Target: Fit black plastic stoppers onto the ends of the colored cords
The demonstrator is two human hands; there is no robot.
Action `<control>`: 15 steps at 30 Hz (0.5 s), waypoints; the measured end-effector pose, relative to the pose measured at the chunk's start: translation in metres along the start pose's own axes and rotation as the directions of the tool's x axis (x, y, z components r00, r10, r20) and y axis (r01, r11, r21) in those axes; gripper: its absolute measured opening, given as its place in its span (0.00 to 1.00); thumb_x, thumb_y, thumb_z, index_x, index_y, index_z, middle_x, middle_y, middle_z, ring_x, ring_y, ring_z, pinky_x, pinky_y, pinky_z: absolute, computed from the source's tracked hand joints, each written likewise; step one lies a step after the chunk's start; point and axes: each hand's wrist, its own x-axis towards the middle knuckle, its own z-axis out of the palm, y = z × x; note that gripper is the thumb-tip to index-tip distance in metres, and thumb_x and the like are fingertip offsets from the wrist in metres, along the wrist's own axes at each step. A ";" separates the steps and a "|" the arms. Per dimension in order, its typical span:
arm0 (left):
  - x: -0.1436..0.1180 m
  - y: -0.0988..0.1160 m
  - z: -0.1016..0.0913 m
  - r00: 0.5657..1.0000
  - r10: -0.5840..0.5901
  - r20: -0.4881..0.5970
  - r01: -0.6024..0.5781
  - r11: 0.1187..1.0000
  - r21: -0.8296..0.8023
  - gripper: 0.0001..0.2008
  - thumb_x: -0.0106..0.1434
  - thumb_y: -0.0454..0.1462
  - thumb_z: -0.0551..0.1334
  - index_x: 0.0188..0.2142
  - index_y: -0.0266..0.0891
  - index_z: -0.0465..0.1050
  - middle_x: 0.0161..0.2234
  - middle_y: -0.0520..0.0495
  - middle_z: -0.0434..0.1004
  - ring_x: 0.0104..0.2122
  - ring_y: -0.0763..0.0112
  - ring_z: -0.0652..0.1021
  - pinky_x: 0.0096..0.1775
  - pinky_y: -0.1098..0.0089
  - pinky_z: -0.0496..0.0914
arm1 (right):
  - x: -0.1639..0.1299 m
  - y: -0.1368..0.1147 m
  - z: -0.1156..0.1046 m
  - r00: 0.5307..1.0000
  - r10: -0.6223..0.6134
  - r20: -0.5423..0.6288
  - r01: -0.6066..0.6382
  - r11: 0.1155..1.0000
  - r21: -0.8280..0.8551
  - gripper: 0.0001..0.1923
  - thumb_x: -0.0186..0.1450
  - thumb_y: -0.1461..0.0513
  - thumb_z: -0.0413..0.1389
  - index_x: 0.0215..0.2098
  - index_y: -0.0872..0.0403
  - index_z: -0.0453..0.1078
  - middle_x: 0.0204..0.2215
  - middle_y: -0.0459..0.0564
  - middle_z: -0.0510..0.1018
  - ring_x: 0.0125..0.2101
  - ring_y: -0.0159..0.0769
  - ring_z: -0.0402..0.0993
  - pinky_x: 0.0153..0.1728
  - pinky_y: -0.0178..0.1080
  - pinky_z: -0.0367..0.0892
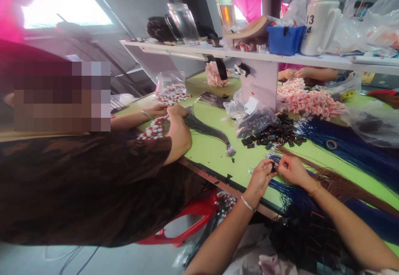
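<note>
1. Nearest the camera, both of the person's forearms reach up from the lower edge to the front edge of a green table (212,152); a bangle sits on the left wrist and a thin bracelet on the right.
2. Filling the left side, a co-worker in a dark brown top (81,183) leans over the table, hands on a bundle of grey wires (205,128) that fans toward the table edge.
3. Blue wires (349,146) spread across the right part of the table, with brown wires (330,179) lying beside them and passing under the right wrist.
4. Red-and-white parts (308,100) are heaped farther back, below a white shelf (249,54).
5. Loose black parts (274,135) lie scattered just beyond the hands, next to a clear bag.
6. Left hand (261,177) is pinched shut on a small black part (273,167), held just above the table's front edge.
7. Right hand (291,169) is closed in a pinch against the same part, its fingertips meeting the left's; whether it also holds a wire end cannot be told.
</note>
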 end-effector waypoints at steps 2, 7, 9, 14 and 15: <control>-0.001 0.000 0.001 1.000 0.014 -0.014 -0.014 1.000 0.020 0.17 0.45 0.38 0.72 0.33 0.35 0.71 0.29 0.48 0.73 0.28 0.74 0.73 0.33 0.71 0.70 | 0.000 0.001 0.000 1.000 -0.014 -0.003 0.014 1.000 0.005 0.07 0.56 0.64 0.51 0.21 0.55 0.65 0.16 0.43 0.68 0.18 0.27 0.58 0.20 0.30 0.49; -0.003 -0.001 0.003 0.999 0.035 -0.029 -0.034 0.999 0.031 0.19 0.43 0.39 0.73 0.33 0.35 0.71 0.29 0.48 0.73 0.28 0.74 0.74 0.35 0.70 0.70 | 0.000 0.001 0.001 1.000 0.007 -0.005 -0.007 1.000 0.016 0.06 0.56 0.64 0.52 0.21 0.55 0.65 0.15 0.42 0.67 0.17 0.27 0.58 0.20 0.31 0.49; -0.003 -0.002 0.004 0.999 0.039 -0.024 -0.038 0.998 0.047 0.19 0.43 0.40 0.73 0.33 0.35 0.71 0.28 0.48 0.74 0.28 0.74 0.74 0.35 0.70 0.70 | 0.000 -0.002 0.001 1.000 -0.003 0.000 0.003 1.000 0.018 0.07 0.56 0.64 0.52 0.21 0.55 0.65 0.15 0.42 0.67 0.17 0.28 0.58 0.20 0.31 0.49; -0.001 -0.002 0.004 0.999 0.036 -0.027 -0.034 0.996 0.085 0.18 0.43 0.40 0.73 0.32 0.35 0.72 0.26 0.48 0.74 0.27 0.73 0.74 0.33 0.70 0.70 | 0.000 -0.006 -0.003 0.996 -0.081 0.036 0.080 0.997 0.017 0.08 0.59 0.64 0.51 0.23 0.55 0.66 0.19 0.44 0.70 0.20 0.28 0.60 0.22 0.31 0.51; 0.000 -0.001 0.004 0.999 0.027 -0.032 -0.025 0.997 0.069 0.18 0.43 0.40 0.73 0.32 0.35 0.72 0.27 0.48 0.74 0.27 0.73 0.74 0.33 0.70 0.70 | 0.001 -0.005 -0.004 0.994 -0.098 0.047 0.096 0.995 0.036 0.08 0.60 0.65 0.50 0.24 0.55 0.67 0.19 0.44 0.70 0.20 0.28 0.61 0.23 0.31 0.52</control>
